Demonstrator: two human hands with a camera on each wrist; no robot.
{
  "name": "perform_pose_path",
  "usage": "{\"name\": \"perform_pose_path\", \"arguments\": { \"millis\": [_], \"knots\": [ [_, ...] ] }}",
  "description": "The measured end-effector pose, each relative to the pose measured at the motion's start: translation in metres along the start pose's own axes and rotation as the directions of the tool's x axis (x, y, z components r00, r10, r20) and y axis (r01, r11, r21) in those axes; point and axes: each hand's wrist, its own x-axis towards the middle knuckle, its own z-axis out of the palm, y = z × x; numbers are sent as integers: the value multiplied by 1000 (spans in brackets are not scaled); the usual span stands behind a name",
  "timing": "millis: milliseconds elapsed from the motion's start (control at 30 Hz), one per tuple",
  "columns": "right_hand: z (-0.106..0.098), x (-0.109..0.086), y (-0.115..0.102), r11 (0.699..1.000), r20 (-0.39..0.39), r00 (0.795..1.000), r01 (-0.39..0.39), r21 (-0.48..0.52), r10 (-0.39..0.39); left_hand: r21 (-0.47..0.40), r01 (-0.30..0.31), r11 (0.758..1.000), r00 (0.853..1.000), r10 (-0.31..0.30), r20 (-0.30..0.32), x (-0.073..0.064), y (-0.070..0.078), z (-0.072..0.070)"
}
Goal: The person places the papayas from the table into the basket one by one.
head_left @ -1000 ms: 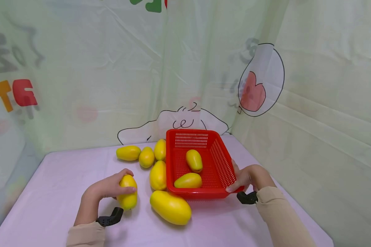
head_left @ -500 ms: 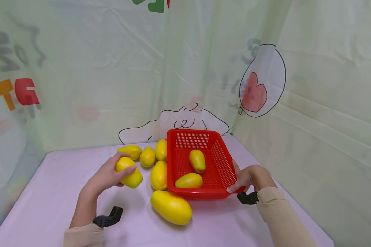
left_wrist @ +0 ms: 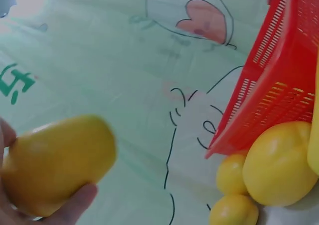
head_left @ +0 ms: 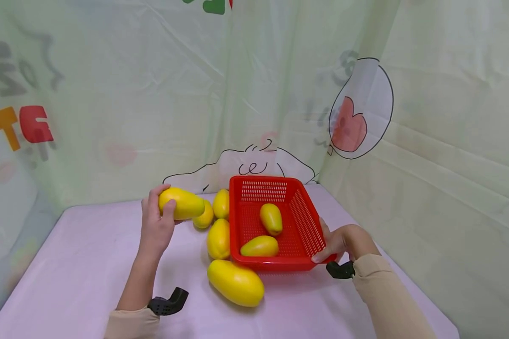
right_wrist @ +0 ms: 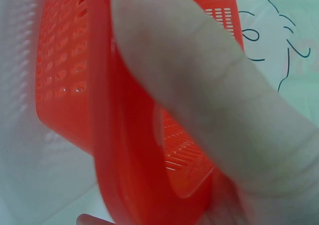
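My left hand [head_left: 157, 221] grips a yellow papaya [head_left: 181, 203], raised above the back left of the table with its narrower end pointing right. In the left wrist view, fingers and thumb wrap one end of this papaya [left_wrist: 60, 160]. My right hand [head_left: 341, 242] holds the near right corner of a red plastic basket [head_left: 271, 264]; the right wrist view shows the thumb [right_wrist: 199, 80] over the basket's rim [right_wrist: 117, 150]. Two papayas lie inside the basket, one near its middle [head_left: 271, 219] and one by the front wall [head_left: 259, 246].
Several papayas lie left of the basket: a large one in front [head_left: 235, 283], one against its left side [head_left: 218, 239], and smaller ones behind [head_left: 221, 204]. The held papaya partly covers that back group. A printed curtain [head_left: 152, 94] hangs behind the pale table [head_left: 89, 263].
My left hand has lifted the papaya off the table and carried it up and toward the back, turning it sideways. The right hand stays on the basket corner.
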Motion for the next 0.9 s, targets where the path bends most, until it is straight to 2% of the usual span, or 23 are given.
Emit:
{"name": "perform_pose_path", "arguments": {
  "millis": [67,100,133,167,200,233,267,300,367,433,467,500,533,600,667,733,767,800,833,900],
  "knots": [
    [0,0,0,1000,5,1000,5,-7,-5,39,-56,998,991,60,-123,-2,2,6],
    [-1,1,-1,1000,7,1000,6,-8,-6,61,-87,994,978,97,-184,-3,3,9],
    [-1,1,-1,1000,9,1000,8,-11,-8,75,-126,989,959,141,-244,-4,4,12],
    [-1,1,-1,1000,12,1000,9,-13,-9,76,-172,982,936,187,-299,-5,4,16],
    [-1,2,-1,1000,14,1000,11,-15,-11,71,-228,971,905,239,-352,-6,5,20],
    [-2,2,-1,1000,15,1000,11,-16,-10,70,-289,955,866,292,-406,-7,6,24],
    [-2,2,-1,1000,16,1000,10,-15,-10,61,-360,931,815,346,-465,-8,7,28],
    [-2,2,-1,1000,18,1000,11,-12,-10,64,-439,896,751,405,-521,-9,8,33],
    [-2,2,-1,1000,17,1000,13,-11,-13,98,-588,803,600,514,-614,-11,10,43],
    [-2,1,-2,1000,13,1000,14,-10,-13,168,-693,701,445,600,-664,-13,13,53],
    [-2,1,-2,1000,10,1000,13,-9,-13,208,-731,650,376,638,-672,-14,15,58],
    [-2,0,-2,1000,8,1000,13,-11,-13,248,-759,602,315,673,-670,-16,17,62],
    [-2,0,-2,1000,7,1000,15,-12,-15,282,-782,556,263,704,-659,-17,18,67],
    [-2,-1,-3,1000,5,1000,14,-13,-14,332,-820,467,186,765,-616,-21,20,74],
    [-2,-2,-3,1000,5,1000,16,-12,-15,361,-858,366,126,831,-542,-25,20,81],
    [-2,-1,-3,1000,6,1000,16,-9,-16,370,-890,267,84,893,-442,-30,18,88],
    [-1,-1,-3,1000,7,1000,14,-8,-14,357,-908,220,70,919,-388,-32,16,91],
    [-1,-1,-3,1000,7,1000,15,-6,-15,341,-923,179,59,941,-333,-34,14,94],
    [-1,-1,-3,1000,8,1000,16,-6,-16,320,-935,152,58,957,-285,-37,12,98],
    [-1,0,-2,1000,9,1000,22,-13,-22,293,-948,126,68,977,-201,-41,8,106]
  ]
}}
